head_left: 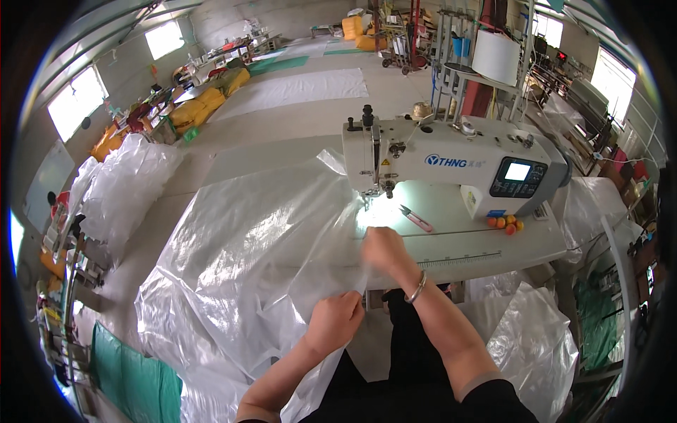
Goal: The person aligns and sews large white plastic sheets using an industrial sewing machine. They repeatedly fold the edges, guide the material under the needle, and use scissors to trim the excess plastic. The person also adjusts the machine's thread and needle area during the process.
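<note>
A large sheet of clear plastic [233, 240] spreads over the left of the sewing table and hangs down toward my lap. My left hand [335, 322] is closed on its edge near the table's front. Close to the needle, my right hand [386, 248] pinches the same edge farther up. The white sewing machine [444, 158] stands just beyond, its lamp lighting the needle area, and the sheet reaches up to its presser foot [367, 201]. Pink-handled thread snips [416, 218] lie on the table right of the needle, apart from my hands.
Several small orange-red fruits [506, 224] sit by the machine's base. A white thread cone [496, 58] stands on the rack behind. More plastic [532, 338] hangs at the lower right, and a plastic heap [130, 187] lies at the left. Yellow bundles [201, 107] line the left wall.
</note>
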The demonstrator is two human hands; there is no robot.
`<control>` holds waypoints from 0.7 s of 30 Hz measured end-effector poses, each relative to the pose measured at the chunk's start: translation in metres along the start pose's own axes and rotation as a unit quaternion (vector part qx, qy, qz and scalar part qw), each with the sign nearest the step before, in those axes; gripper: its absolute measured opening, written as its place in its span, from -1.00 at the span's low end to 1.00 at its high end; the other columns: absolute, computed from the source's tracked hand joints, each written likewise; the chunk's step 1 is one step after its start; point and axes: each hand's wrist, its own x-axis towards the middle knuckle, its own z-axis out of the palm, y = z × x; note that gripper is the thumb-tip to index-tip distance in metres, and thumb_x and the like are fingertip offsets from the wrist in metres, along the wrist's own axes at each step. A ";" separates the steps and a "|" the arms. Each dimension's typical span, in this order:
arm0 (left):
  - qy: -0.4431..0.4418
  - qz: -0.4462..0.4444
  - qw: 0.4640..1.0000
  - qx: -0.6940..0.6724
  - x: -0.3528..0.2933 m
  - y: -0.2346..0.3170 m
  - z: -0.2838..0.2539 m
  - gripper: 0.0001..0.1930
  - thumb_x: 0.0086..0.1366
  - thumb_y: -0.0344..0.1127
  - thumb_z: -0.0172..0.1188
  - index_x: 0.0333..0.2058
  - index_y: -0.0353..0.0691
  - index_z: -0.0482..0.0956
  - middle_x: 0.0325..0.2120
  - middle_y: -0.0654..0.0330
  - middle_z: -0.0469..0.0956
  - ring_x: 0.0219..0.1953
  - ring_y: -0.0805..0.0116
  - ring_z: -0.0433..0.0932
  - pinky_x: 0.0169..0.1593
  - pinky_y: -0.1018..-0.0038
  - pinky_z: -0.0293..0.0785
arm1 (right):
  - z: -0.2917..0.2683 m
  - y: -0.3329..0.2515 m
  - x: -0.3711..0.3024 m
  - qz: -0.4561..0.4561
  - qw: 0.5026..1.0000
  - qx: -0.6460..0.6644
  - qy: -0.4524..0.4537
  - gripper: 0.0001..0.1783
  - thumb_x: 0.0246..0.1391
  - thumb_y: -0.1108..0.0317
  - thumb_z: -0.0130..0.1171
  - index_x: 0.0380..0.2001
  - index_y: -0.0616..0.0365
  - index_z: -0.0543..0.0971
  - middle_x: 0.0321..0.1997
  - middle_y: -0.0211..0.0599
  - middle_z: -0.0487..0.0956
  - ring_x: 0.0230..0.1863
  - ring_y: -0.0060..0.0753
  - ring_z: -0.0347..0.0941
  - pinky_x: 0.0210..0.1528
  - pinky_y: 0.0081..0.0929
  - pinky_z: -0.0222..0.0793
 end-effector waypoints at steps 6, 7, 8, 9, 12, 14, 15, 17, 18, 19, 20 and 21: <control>0.017 -0.049 0.993 -0.106 0.026 0.000 0.030 -0.90 0.10 -0.46 0.15 -0.38 -0.33 0.54 -0.53 -0.05 0.54 -0.50 0.04 0.55 -0.40 0.31 0.43 | 0.009 0.012 0.004 -0.018 0.999 0.007 0.046 -0.86 -0.06 0.38 0.13 -0.51 0.27 0.52 -0.50 0.09 0.57 -0.37 0.13 0.55 -0.29 -0.07 0.47; 0.025 -0.051 0.990 -0.131 0.028 -0.004 0.045 -0.87 0.10 -0.45 0.15 -0.35 -0.34 0.55 -0.51 -0.06 0.55 -0.50 0.06 0.57 -0.39 0.33 0.44 | 0.009 0.014 0.007 -0.018 0.999 -0.016 0.044 -0.85 -0.06 0.38 0.14 -0.51 0.26 0.52 -0.50 0.09 0.57 -0.38 0.12 0.55 -0.30 -0.08 0.48; 0.035 -0.057 0.986 -0.154 0.028 0.000 0.049 -0.84 0.10 -0.45 0.15 -0.32 -0.35 0.56 -0.50 -0.06 0.56 -0.49 0.09 0.58 -0.37 0.34 0.45 | 0.006 0.011 0.007 -0.019 0.998 -0.036 0.038 -0.85 -0.06 0.37 0.16 -0.51 0.25 0.52 -0.51 0.09 0.57 -0.38 0.11 0.56 -0.30 -0.08 0.48; -0.032 -0.085 0.980 -0.175 0.028 0.000 0.045 -0.84 0.11 -0.46 0.15 -0.31 -0.36 0.57 -0.49 -0.06 0.57 -0.49 0.09 0.58 -0.36 0.35 0.46 | 0.004 0.009 0.001 -0.011 0.998 -0.045 0.033 -0.87 -0.05 0.38 0.14 -0.50 0.24 0.54 -0.51 0.06 0.58 -0.38 0.08 0.57 -0.30 -0.11 0.49; -0.171 -0.133 0.968 -0.128 0.042 0.002 0.013 -0.81 0.11 -0.49 0.14 -0.27 -0.39 0.58 -0.42 -0.03 0.61 -0.45 0.10 0.60 -0.31 0.37 0.49 | -0.008 -0.001 -0.030 -0.002 0.998 -0.056 0.018 -0.87 -0.01 0.40 0.12 -0.44 0.23 0.59 -0.53 0.00 0.59 -0.40 0.00 0.59 -0.30 -0.17 0.51; -0.179 -0.105 0.977 0.045 0.057 0.011 -0.002 -0.77 0.11 -0.51 0.15 -0.23 -0.39 0.58 -0.32 -0.01 0.63 -0.34 0.08 0.61 -0.25 0.38 0.51 | -0.013 -0.006 -0.064 -0.014 0.999 -0.046 0.015 -0.83 0.01 0.40 0.12 -0.35 0.24 0.59 -0.54 -0.02 0.58 -0.44 -0.02 0.59 -0.31 -0.18 0.51; -0.108 -0.024 0.992 0.057 0.057 0.004 0.004 -0.75 0.11 -0.51 0.15 -0.20 -0.36 0.58 -0.26 0.02 0.62 -0.26 0.10 0.59 -0.20 0.38 0.51 | -0.014 -0.011 -0.077 -0.014 0.999 -0.034 0.006 -0.83 0.01 0.40 0.12 -0.34 0.25 0.58 -0.55 -0.03 0.58 -0.45 -0.02 0.58 -0.33 -0.19 0.51; 0.034 0.140 0.987 0.078 0.064 -0.021 0.029 -0.71 0.11 -0.50 0.17 -0.14 -0.29 0.58 -0.14 0.06 0.60 -0.10 0.13 0.56 -0.09 0.38 0.51 | -0.013 -0.018 -0.102 -0.009 1.000 -0.011 -0.012 -0.82 0.00 0.40 0.12 -0.32 0.27 0.55 -0.56 -0.05 0.58 -0.49 -0.04 0.58 -0.35 -0.22 0.51; 0.008 0.123 0.988 0.096 0.062 -0.024 0.033 -0.69 0.11 -0.49 0.17 -0.11 -0.27 0.58 -0.11 0.09 0.59 -0.04 0.14 0.53 -0.04 0.36 0.49 | -0.009 -0.018 -0.115 -0.009 1.000 -0.019 0.009 -0.81 -0.01 0.40 0.14 -0.31 0.25 0.55 -0.59 -0.07 0.57 -0.53 -0.04 0.56 -0.39 -0.22 0.50; -0.018 0.105 0.988 0.115 0.057 -0.026 0.037 -0.67 0.12 -0.48 0.18 -0.09 -0.25 0.57 -0.07 0.11 0.58 0.03 0.15 0.49 0.00 0.34 0.47 | -0.005 -0.020 -0.127 -0.010 0.999 -0.026 0.029 -0.81 -0.03 0.40 0.16 -0.31 0.23 0.55 -0.61 -0.10 0.56 -0.56 -0.05 0.55 -0.43 -0.22 0.48; -0.046 0.090 0.986 0.133 0.053 -0.027 0.041 -0.65 0.12 -0.46 0.18 -0.06 -0.24 0.57 -0.04 0.13 0.56 0.09 0.15 0.46 0.04 0.32 0.45 | -0.003 -0.020 -0.132 -0.007 0.998 -0.034 0.051 -0.80 -0.05 0.40 0.18 -0.31 0.21 0.55 -0.64 -0.13 0.55 -0.60 -0.06 0.53 -0.47 -0.22 0.46; -0.022 0.108 0.984 0.143 0.050 -0.029 0.045 -0.66 0.14 -0.45 0.18 -0.06 -0.22 0.57 -0.03 0.15 0.56 0.10 0.15 0.45 0.07 0.31 0.43 | -0.003 -0.020 -0.132 -0.010 0.997 -0.022 0.067 -0.80 -0.05 0.40 0.18 -0.30 0.22 0.55 -0.64 -0.12 0.55 -0.59 -0.05 0.53 -0.48 -0.23 0.46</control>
